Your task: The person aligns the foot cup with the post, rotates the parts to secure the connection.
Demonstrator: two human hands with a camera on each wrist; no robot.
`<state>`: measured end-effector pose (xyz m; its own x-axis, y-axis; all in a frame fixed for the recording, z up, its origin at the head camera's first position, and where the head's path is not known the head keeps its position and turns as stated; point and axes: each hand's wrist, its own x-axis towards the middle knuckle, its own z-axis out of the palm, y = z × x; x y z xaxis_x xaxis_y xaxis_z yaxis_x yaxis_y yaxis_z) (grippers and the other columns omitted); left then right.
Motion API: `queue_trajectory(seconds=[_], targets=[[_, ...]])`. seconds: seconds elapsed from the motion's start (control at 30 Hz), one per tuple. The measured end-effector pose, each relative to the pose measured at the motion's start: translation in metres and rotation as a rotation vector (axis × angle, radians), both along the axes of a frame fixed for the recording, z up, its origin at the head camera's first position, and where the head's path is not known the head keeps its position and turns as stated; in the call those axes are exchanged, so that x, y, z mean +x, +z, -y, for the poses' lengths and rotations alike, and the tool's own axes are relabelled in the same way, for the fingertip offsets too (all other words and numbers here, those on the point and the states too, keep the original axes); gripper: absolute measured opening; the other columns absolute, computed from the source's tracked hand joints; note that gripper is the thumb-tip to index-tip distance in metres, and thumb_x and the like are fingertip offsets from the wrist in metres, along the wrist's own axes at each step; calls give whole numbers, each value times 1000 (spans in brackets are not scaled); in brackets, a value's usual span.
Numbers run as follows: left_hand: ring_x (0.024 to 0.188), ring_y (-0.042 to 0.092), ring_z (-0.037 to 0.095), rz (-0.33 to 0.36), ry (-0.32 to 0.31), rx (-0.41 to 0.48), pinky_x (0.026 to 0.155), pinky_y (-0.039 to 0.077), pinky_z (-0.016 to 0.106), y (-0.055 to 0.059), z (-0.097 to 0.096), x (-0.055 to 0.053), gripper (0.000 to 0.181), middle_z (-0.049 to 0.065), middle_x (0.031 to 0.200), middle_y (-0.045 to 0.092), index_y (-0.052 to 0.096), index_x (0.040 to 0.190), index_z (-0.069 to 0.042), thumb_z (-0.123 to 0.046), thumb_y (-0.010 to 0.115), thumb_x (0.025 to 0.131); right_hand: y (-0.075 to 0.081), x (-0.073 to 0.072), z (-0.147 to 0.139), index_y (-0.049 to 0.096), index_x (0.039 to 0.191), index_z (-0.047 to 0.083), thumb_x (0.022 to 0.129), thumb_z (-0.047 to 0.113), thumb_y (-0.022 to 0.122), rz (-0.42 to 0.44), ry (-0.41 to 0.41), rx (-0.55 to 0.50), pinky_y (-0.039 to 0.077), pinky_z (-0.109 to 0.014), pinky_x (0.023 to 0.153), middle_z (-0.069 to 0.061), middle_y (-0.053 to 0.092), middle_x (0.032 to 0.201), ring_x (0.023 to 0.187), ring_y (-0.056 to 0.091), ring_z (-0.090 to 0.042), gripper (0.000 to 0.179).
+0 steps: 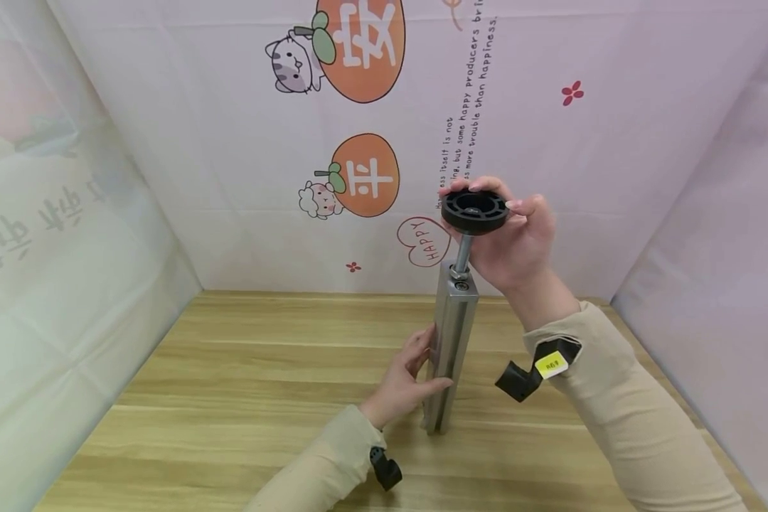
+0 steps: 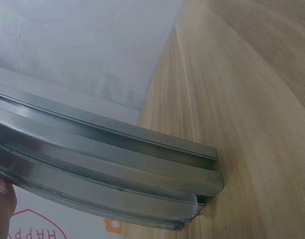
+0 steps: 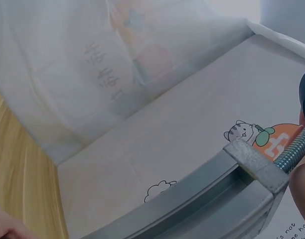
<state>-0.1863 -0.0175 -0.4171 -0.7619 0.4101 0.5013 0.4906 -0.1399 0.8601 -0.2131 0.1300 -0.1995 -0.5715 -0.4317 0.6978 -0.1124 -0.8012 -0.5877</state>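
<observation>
An aluminium profile (image 1: 451,334) with grooved sides stands on end on the wooden table, its lower end at the boards in the left wrist view. My left hand (image 1: 404,380) holds it around the middle, thumb across the near side and fingers behind. From the profile's top end rises a threaded rod (image 3: 296,149) with a nut (image 1: 459,274) at its base. A round black levelling foot (image 1: 473,226) caps the rod, hollow side up. With fingers and thumb on its rim, my right hand (image 1: 515,238) grips the foot; its palm is behind the rod.
Under the work lies a wood-grain table (image 1: 262,377). A white printed cloth (image 1: 230,142) hangs behind it, with more cloth at the left and right sides. Black camera mounts (image 1: 518,380) are strapped to both sleeved wrists.
</observation>
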Motion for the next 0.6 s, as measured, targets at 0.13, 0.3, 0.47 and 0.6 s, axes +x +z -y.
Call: queue_trajectory(seconds=[0.13, 0.3, 0.47, 0.6], targets=[[119, 41, 3, -14, -2, 8, 111, 31, 48, -1, -1, -1, 81, 21, 140, 35, 24, 148, -1, 9, 68, 81, -1, 0, 0, 66, 102, 5, 77, 16, 43, -16, 1, -11, 43, -30, 86, -11, 60, 111, 109, 48, -24, 35], [118, 41, 3, -17, -9, 12, 110, 32, 48, 0, -1, 0, 81, 22, 140, 35, 24, 148, 0, 9, 67, 81, -2, -1, 0, 66, 102, 4, 78, 13, 45, -66, -44, -21, 44, -29, 88, -12, 61, 111, 109, 49, -25, 33], [114, 42, 4, -10, -7, 11, 110, 33, 46, 1, 0, 1, 81, 21, 139, 34, 23, 148, 0, 10, 67, 80, -3, -1, -1, 67, 102, 6, 84, 12, 46, -149, -176, 20, 37, -32, 96, -11, 60, 113, 112, 46, -25, 28], [114, 42, 3, -9, -9, 9, 110, 33, 47, 1, 0, 1, 81, 22, 139, 34, 23, 148, 0, 9, 67, 81, -3, 1, -4, 68, 103, 4, 88, 10, 45, -190, -253, 48, 37, -33, 99, -11, 59, 115, 115, 44, -27, 27]])
